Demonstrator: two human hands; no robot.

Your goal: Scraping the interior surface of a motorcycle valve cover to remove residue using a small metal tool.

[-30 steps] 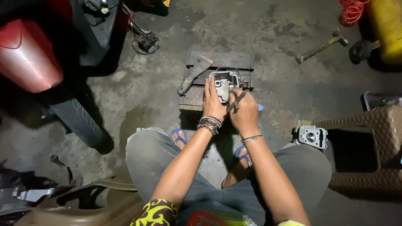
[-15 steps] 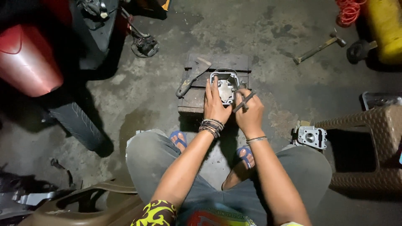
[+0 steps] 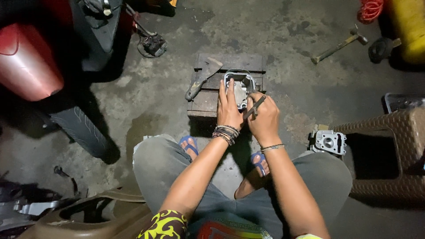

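Dim on my feed: light pools over the concrete floor (image 3: 287,31) at centre, corners sink into black, soft shadows trail beneath the knees, focus stays fairly sharp, slight wide-angle stretch.

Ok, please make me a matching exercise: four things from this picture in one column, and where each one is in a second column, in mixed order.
Things:
1. metal engine part
2. hammer
3. scraper
4. thin tool

Places:
a. on the floor, upper right of the view
b. in the right hand
c. on the wooden block, under the left hand
d. lying on the block's left side

Pairs: 1-c, 2-a, 3-d, 4-b
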